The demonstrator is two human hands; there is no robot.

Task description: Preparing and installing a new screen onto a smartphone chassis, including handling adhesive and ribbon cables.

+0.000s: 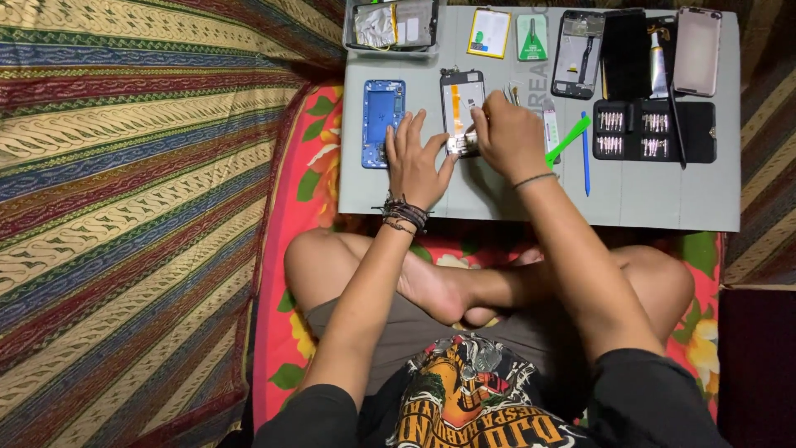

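Note:
An opened phone body (462, 104) with its insides showing lies on a grey work mat (647, 199). My left hand (414, 162) rests flat on the mat, fingers apart, its thumb against the phone's lower end. My right hand (510, 137) is closed over the phone's lower right part, gripping thin metal tweezers (512, 95) whose tips stick out above the knuckles. A blue phone frame (383, 122) lies just left of my left hand.
A clear tray (391, 29) of parts sits at the mat's top left. A battery (489, 33), another frame (578, 54), a pinkish back cover (696, 51), a black bit case (655, 131), a green pry tool (568, 139) and a blue pen-like tool (585, 153) lie right. Striped cloth surrounds the mat.

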